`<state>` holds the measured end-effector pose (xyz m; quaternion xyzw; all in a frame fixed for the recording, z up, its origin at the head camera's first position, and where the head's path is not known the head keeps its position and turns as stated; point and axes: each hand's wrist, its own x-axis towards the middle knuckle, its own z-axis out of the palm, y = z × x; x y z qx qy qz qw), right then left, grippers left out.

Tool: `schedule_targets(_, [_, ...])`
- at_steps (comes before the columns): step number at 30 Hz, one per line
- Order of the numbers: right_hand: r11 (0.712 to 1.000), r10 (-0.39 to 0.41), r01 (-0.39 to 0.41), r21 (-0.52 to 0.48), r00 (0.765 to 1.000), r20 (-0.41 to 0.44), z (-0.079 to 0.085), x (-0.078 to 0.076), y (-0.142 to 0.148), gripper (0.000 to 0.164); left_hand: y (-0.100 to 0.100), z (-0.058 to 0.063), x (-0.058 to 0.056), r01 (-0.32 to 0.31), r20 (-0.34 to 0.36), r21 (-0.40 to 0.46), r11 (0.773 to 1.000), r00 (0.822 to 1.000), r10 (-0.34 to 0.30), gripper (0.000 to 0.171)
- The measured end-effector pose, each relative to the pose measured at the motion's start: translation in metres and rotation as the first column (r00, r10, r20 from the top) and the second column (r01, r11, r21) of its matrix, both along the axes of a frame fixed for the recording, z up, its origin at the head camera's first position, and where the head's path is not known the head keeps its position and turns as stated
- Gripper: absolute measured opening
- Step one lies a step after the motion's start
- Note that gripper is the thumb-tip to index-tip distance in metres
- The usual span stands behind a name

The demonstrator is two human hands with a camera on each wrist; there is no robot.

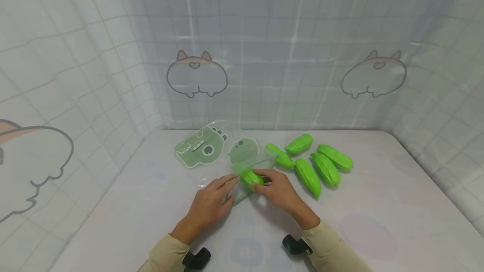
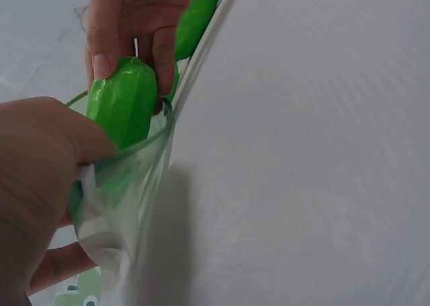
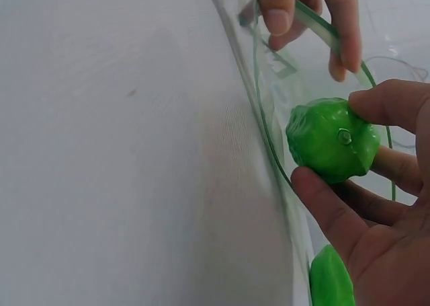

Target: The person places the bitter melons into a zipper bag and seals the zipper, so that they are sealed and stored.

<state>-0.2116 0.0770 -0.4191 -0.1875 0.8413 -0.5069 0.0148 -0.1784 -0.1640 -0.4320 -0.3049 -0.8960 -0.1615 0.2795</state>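
Observation:
My right hand (image 1: pixel 280 190) grips one end of a bright green, glossy, ridged bitter melon (image 1: pixel 250 179). The melon's far end is inside the mouth of a clear zip bag with a green rim (image 2: pixel 121 218). My left hand (image 1: pixel 209 205) holds the bag by its rim, on the opposite side from the right hand. In the right wrist view, the melon's blunt stem end (image 3: pixel 344 136) faces the camera, with thumb and fingers around it. The bag's lower part is partly hidden by the hands in the head view.
Several more green bitter melons (image 1: pixel 308 177) lie in a loose group to the right of the bag. Behind the left hand, a clear bag with a green cartoon monster (image 1: pixel 206 148) lies flat, beside another green cartoon print (image 1: pixel 243 149). Sheeted walls (image 1: pixel 280 87) enclose the white table.

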Motion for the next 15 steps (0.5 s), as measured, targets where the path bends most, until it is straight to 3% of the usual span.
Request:
schedule_targets(5, [1.0,-0.012,0.012,0.004,1.0,-0.002,-0.0024,-0.0026,0.0002,0.046,0.0022,0.0019,-0.0055,0.0,-0.01,0.035,0.999,1.0,0.0,0.054])
schedule_targets(9, [1.0,-0.01,0.01,0.013,1.0,-0.006,-0.0058,-0.0045,-0.0008,0.045,0.0028,0.0026,-0.0078,-0.021,-0.02,0.071,0.997,1.0,0.023,0.041])
schedule_targets(15, [0.999,-0.017,0.016,0.042,1.0,0.004,-0.0067,-0.005,-0.0011,0.046,0.0032,0.0024,-0.0057,-0.127,-0.023,0.063,0.99,0.991,0.129,0.023])
